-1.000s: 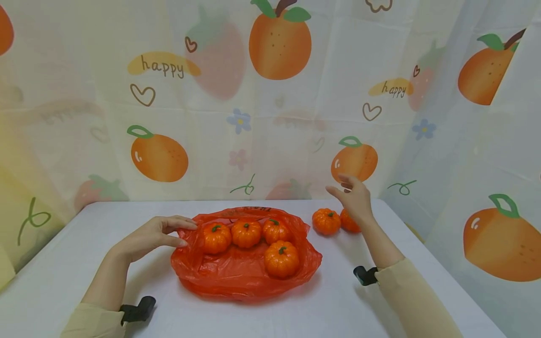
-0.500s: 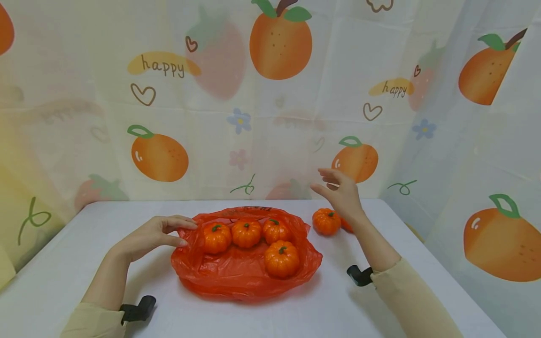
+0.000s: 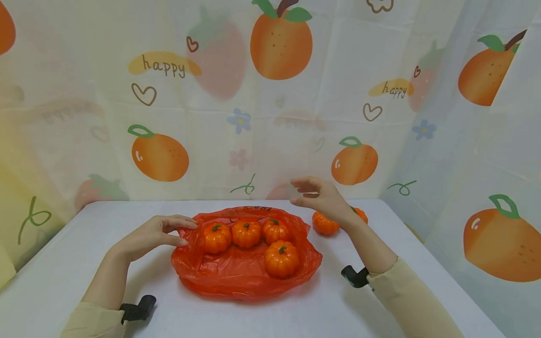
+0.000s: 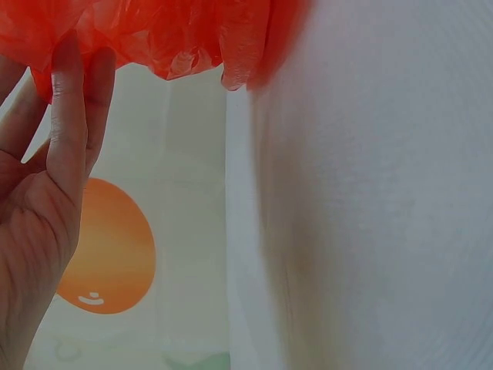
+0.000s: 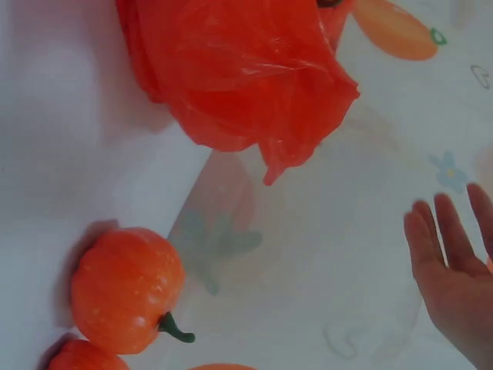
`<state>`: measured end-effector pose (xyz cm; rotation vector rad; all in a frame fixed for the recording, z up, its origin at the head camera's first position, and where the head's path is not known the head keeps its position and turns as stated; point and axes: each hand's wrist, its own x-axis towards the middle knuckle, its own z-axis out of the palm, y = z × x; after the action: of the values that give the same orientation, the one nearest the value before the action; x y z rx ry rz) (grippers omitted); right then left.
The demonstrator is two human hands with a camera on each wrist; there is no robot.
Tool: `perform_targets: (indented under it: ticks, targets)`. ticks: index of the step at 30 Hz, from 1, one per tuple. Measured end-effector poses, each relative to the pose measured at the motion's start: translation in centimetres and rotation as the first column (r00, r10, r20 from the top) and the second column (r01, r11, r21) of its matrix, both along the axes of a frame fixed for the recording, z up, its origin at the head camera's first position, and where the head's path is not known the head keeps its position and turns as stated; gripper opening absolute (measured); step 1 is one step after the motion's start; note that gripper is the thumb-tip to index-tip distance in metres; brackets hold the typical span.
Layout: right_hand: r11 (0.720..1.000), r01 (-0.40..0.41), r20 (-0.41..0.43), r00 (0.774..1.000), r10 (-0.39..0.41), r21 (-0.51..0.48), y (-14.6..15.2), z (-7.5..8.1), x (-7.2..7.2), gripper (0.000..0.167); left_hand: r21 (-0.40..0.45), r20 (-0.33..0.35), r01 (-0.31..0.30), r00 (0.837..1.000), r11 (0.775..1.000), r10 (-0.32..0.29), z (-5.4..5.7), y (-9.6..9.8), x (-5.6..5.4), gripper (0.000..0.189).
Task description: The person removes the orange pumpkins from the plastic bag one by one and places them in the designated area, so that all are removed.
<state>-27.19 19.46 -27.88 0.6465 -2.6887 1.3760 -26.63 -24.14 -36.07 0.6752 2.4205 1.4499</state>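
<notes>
A red plastic bag (image 3: 236,281) lies spread open on the table, with several small orange pumpkins with green stems in it. One pumpkin (image 3: 281,259) sits at the bag's near right; the others line its far side. My left hand (image 3: 148,237) holds the bag's left edge between thumb and fingers, and the plastic overlaps its fingertips in the left wrist view. Past the bag's far right edge, my right hand (image 3: 323,199) hovers in the air with fingers extended and nothing in it. Behind its wrist are two more pumpkins, one (image 3: 325,224) nearer and one (image 3: 360,215) partly hidden.
A white cloth covers the table (image 3: 279,319). Behind it hangs a fruit-patterned curtain (image 3: 211,141), which also runs along the right side. Black wrist cameras sit on the left cuff (image 3: 138,308) and the right cuff (image 3: 355,276).
My right hand has moved left from above the two loose pumpkins toward the bag, still holding nothing. The left hand, the bag and the pumpkins have stayed in place.
</notes>
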Motion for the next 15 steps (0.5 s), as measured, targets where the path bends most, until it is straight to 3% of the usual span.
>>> perform_targets:
  ticks: [7, 12, 15]
  targets:
    - [0.979, -0.192, 0.139, 0.974, 0.181, 0.070, -0.7, 0.3, 0.0, 0.049, -0.002, -0.003, 0.003, 1.000, 1.000, -0.003, 0.2, 0.1, 0.1, 0.040]
    - [0.938, -0.322, 0.244, 0.927, 0.285, 0.130, -1.0, 0.4, -0.3, 0.046, -0.005, -0.008, 0.003, 1.000, 1.000, -0.003, 0.2, 0.1, 0.1, 0.039]
    - [0.897, -0.411, 0.316, 0.883, 0.348, 0.163, -1.3, 0.1, -0.7, 0.047, -0.006, -0.008, 0.003, 1.000, 1.000, -0.003, 0.2, 0.2, 0.1, 0.039]
